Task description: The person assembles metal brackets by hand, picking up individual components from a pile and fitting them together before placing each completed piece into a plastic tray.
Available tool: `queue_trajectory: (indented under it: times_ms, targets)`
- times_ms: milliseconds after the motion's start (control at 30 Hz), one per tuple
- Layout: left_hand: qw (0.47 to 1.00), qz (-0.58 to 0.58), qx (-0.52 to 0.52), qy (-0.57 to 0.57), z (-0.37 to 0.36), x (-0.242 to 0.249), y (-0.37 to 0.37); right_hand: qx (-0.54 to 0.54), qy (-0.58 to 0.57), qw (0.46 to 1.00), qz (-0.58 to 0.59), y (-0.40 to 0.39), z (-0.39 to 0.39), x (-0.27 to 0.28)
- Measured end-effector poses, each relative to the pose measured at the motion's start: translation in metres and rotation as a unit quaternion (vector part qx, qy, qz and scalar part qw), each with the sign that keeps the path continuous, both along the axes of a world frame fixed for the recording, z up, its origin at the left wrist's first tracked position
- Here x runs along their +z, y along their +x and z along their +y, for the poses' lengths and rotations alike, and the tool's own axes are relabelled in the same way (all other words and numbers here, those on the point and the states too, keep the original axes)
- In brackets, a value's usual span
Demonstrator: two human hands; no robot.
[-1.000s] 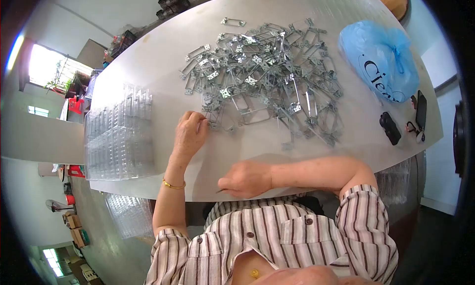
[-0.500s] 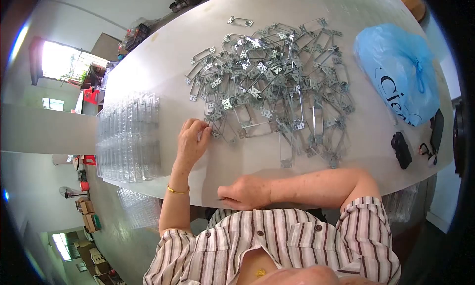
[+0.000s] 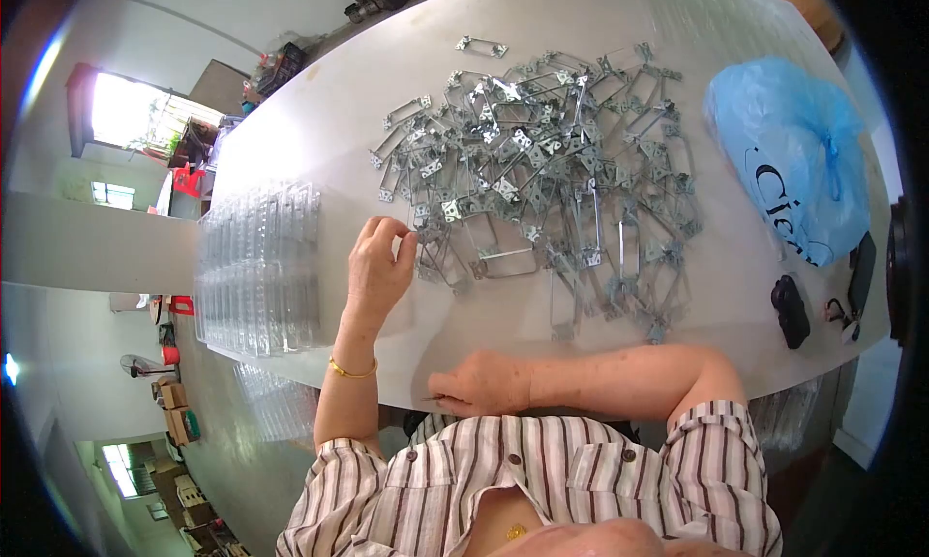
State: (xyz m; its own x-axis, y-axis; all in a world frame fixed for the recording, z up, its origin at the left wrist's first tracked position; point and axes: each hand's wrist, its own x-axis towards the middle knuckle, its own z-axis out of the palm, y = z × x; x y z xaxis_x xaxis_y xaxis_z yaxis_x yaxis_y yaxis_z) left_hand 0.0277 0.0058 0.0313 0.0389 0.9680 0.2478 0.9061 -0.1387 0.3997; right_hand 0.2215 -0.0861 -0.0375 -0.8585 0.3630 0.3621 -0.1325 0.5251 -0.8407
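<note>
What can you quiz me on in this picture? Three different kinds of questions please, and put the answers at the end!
1. What is the left hand right next to?
A) a cup
B) metal pieces
C) a spoon
2. True or false: the blue bag has dark letters on it.
3. Fill in the missing word: the clear plastic trays on the table are on the person's ____ side.

Key: 1. B; 2. True; 3. left

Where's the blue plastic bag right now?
In the head view, the blue plastic bag sits on the table at the person's right, beside the pile of metal brackets and just beyond a black object.
</note>
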Motion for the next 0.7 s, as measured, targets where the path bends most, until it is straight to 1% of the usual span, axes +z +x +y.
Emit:
queue_trajectory:
  times_ms: [133,200,267,300,367,433,467,567,633,700]
  targets:
    - [0.998,0.000,-0.037,0.048,0.014,-0.002,0.014,0.009,-0.009,1.000,-0.023,0.002,0.002,0.004]
    - [0.997,-0.004,-0.051,0.051,0.021,-0.001,0.021,0.015,-0.009,0.999,-0.039,0.002,0.004,0.006]
    - [0.996,-0.007,-0.067,0.054,0.029,0.000,0.029,0.026,0.016,0.997,-0.070,0.000,0.004,0.006]
    - [0.995,-0.008,-0.083,0.058,0.034,0.000,0.032,0.023,0.017,0.997,-0.070,0.001,0.004,0.005]
    - [0.993,-0.010,-0.103,0.062,0.044,0.004,0.042,0.007,0.012,1.000,-0.010,0.002,0.003,0.002]
    - [0.989,0.021,-0.119,0.082,0.057,0.011,0.055,0.020,0.003,0.999,-0.028,0.000,0.003,-0.001]
    - [0.989,0.020,-0.121,0.084,0.066,0.014,0.060,0.037,-0.007,0.998,-0.045,-0.001,0.002,-0.003]
    - [0.984,0.017,-0.152,0.088,0.099,0.020,0.078,0.030,-0.004,0.998,-0.056,-0.001,0.001,-0.003]
    - [0.987,0.013,-0.150,0.050,0.124,0.023,0.092,0.039,-0.011,0.996,-0.074,-0.003,0.000,-0.003]
    - [0.986,0.008,-0.158,0.051,0.147,0.019,0.102,0.046,-0.018,0.995,-0.092,-0.004,0.003,-0.002]
